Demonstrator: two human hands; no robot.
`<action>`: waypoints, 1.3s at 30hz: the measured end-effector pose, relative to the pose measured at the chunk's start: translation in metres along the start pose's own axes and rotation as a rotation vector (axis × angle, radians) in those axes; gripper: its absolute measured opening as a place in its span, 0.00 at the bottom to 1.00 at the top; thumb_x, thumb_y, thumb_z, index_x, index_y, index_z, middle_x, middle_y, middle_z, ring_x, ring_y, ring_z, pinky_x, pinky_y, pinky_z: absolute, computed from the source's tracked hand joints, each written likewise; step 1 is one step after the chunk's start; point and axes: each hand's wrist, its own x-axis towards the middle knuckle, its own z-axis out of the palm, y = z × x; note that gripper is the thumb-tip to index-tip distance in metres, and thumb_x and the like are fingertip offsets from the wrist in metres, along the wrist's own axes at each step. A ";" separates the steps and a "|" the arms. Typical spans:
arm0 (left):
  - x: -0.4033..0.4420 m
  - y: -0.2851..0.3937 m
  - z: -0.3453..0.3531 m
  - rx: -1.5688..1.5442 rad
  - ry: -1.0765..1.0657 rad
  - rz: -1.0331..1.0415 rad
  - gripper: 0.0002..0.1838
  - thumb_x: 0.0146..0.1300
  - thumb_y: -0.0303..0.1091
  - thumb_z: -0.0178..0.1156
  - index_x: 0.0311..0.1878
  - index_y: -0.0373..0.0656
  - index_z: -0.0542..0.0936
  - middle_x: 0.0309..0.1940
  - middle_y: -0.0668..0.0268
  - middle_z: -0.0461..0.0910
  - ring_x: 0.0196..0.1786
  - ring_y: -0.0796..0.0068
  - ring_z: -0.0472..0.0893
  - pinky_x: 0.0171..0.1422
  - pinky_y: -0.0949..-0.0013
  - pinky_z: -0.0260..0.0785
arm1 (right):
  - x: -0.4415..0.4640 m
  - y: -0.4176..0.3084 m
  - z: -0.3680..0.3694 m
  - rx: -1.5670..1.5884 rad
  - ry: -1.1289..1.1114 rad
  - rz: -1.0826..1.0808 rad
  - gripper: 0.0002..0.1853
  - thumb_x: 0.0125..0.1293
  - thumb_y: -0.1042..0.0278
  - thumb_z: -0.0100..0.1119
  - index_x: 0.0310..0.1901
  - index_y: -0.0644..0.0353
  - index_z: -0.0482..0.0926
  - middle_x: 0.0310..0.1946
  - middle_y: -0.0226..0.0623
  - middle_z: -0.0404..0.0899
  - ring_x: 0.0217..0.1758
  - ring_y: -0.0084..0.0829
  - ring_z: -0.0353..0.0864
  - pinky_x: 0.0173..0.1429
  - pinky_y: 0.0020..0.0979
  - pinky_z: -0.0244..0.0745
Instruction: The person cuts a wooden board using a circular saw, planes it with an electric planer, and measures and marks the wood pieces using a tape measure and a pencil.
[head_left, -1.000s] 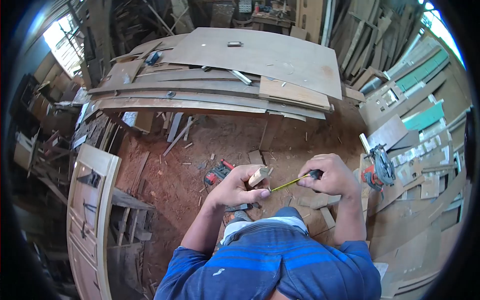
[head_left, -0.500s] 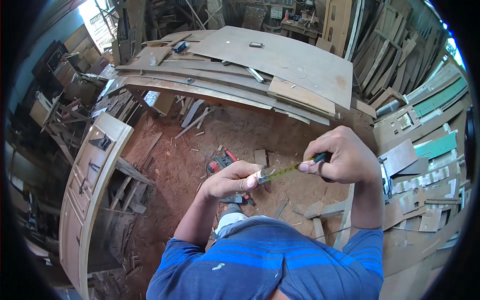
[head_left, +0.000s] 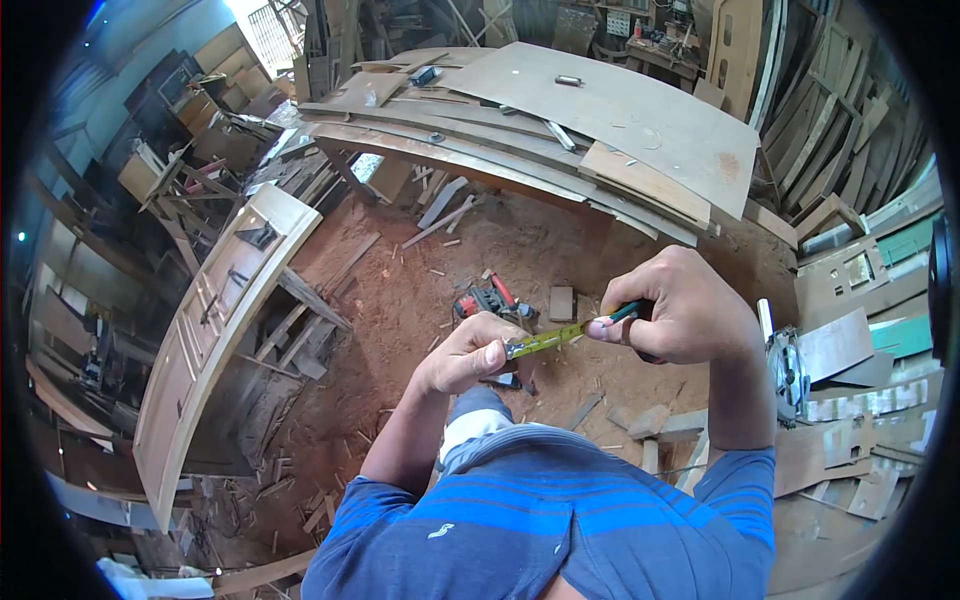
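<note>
A yellow tape measure (head_left: 550,340) stretches in a short length between my two hands, in front of my chest. My left hand (head_left: 468,354) pinches the free end of the blade between thumb and fingers. Wrapped around the dark green and black case is my right hand (head_left: 685,305), its thumb lying near where the blade comes out. Most of the case is hidden by my fingers. On the dirt floor beyond my left hand lies a red and black power tool (head_left: 486,298).
A workbench with stacked boards and a large plywood sheet (head_left: 620,120) stands ahead. On the left a panelled wooden door (head_left: 215,290) rests on supports with tools on it. Offcuts (head_left: 440,222) litter the floor. Boards and panels (head_left: 860,270) lie at right.
The head view has turned left, so the surroundings sit further right. Both hands still hold the tape measure, and the visible blade is slightly more level.
</note>
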 end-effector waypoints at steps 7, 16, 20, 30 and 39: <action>0.002 -0.002 -0.015 -0.003 -0.020 0.098 0.51 0.77 0.79 0.44 0.25 0.34 0.86 0.12 0.66 0.72 0.14 0.73 0.67 0.23 0.61 0.53 | 0.007 -0.010 0.013 -0.037 0.115 -0.002 0.12 0.59 0.57 0.74 0.34 0.58 0.91 0.18 0.47 0.78 0.23 0.49 0.79 0.32 0.44 0.72; -0.010 -0.001 -0.068 -0.053 -0.043 0.136 0.49 0.76 0.77 0.47 0.26 0.33 0.86 0.13 0.65 0.74 0.14 0.73 0.66 0.24 0.62 0.53 | 0.048 -0.033 0.040 -0.026 0.160 0.029 0.11 0.58 0.59 0.74 0.36 0.56 0.92 0.22 0.47 0.83 0.26 0.50 0.82 0.33 0.44 0.74; -0.019 0.001 -0.088 -0.034 0.037 0.139 0.47 0.76 0.75 0.49 0.31 0.32 0.87 0.21 0.61 0.79 0.22 0.71 0.74 0.29 0.63 0.59 | 0.066 -0.045 0.053 0.005 0.190 0.051 0.09 0.61 0.62 0.77 0.34 0.59 0.91 0.19 0.41 0.81 0.22 0.37 0.80 0.30 0.36 0.71; -0.030 -0.023 -0.142 -0.010 0.060 0.337 0.30 0.83 0.58 0.53 0.34 0.39 0.77 0.28 0.68 0.68 0.31 0.71 0.69 0.37 0.63 0.57 | 0.102 -0.073 0.088 0.062 0.237 0.259 0.13 0.66 0.55 0.78 0.34 0.57 0.91 0.16 0.41 0.78 0.20 0.36 0.79 0.30 0.34 0.70; -0.043 -0.027 -0.170 0.033 0.050 0.193 0.41 0.78 0.72 0.53 0.32 0.37 0.83 0.29 0.61 0.80 0.33 0.65 0.78 0.39 0.60 0.66 | 0.118 -0.085 0.090 -0.019 0.234 0.254 0.12 0.64 0.60 0.79 0.31 0.59 0.90 0.15 0.35 0.78 0.17 0.29 0.75 0.27 0.33 0.66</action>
